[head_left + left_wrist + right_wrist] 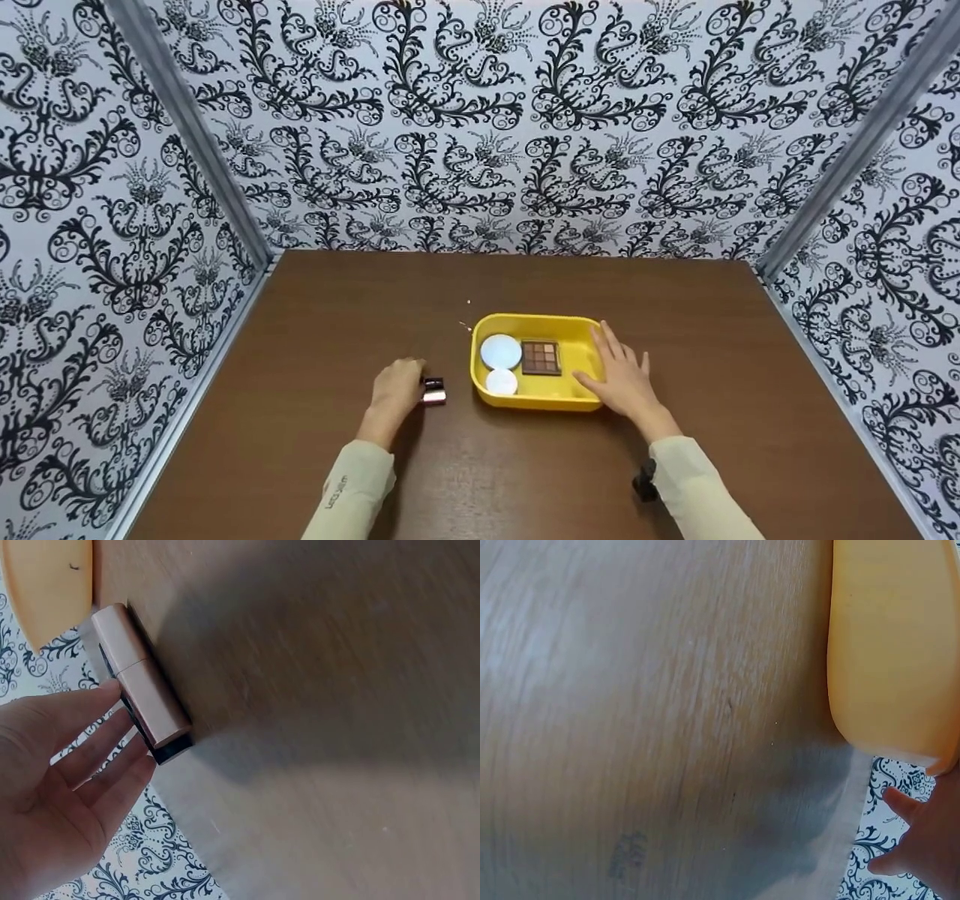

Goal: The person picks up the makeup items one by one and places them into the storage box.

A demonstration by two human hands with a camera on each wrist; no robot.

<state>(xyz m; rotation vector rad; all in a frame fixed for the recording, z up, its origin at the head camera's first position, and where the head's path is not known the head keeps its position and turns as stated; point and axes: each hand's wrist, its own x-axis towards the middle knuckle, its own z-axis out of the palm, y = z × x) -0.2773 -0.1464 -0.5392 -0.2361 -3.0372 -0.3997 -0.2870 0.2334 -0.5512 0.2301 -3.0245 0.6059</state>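
Left fingers (126, 791) pinching tube (150, 690), long axis toward tray (536, 403)

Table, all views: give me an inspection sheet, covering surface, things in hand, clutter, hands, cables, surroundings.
Surface: brown table, wood-grained.
Job's things: yellow tray holding a larger pale disc, a smaller pale disc and a brown-toned palette; outside it, a rose-gold and black case.
Clutter: tiny pale specks near the tray's left end; too small to identify.
Hands: left hand grips the case between thumb and fingers; right hand spreads its fingers at the tray's right end.
Cables: nothing seen.
Surroundings: black-and-white patterned walls, grey corner posts; black object at the right sleeve.
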